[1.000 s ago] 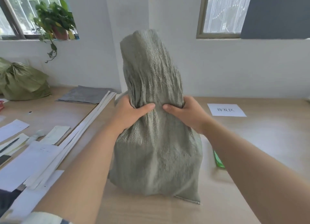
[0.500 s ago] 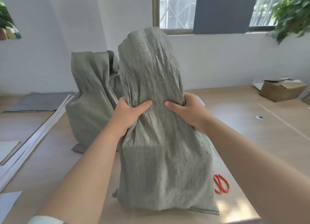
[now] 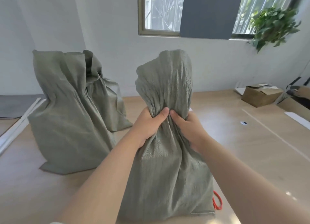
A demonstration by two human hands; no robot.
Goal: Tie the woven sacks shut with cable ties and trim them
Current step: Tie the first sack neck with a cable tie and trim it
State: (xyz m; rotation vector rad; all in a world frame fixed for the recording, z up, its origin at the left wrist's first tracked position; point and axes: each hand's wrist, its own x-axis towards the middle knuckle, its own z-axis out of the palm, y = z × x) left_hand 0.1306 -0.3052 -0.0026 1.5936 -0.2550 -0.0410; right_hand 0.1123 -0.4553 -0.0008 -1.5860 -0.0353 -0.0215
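Note:
A grey-green woven sack (image 3: 167, 181) stands upright on the wooden table (image 3: 251, 156) right in front of me. My left hand (image 3: 149, 124) and my right hand (image 3: 186, 126) both grip its gathered neck, thumbs almost meeting at the front. The loose top of the sack rises above my fists. To the left stand two more woven sacks, a large one (image 3: 67, 119) and a smaller one (image 3: 107, 96) behind it with its neck cinched. Orange-handled scissors (image 3: 217, 202) peek out from behind the held sack's lower right corner. No cable tie is visible.
A cardboard box (image 3: 260, 96) sits at the far right of the table, with white paper strips (image 3: 296, 118) near it. White strips (image 3: 18, 123) and a grey sheet (image 3: 15, 106) lie at the left. A potted plant (image 3: 273, 26) hangs by the window.
My view has swung to the right, bringing the other two sacks and the box into view. My hands have squeezed the sack's neck tighter, and the thumbs have come closer together.

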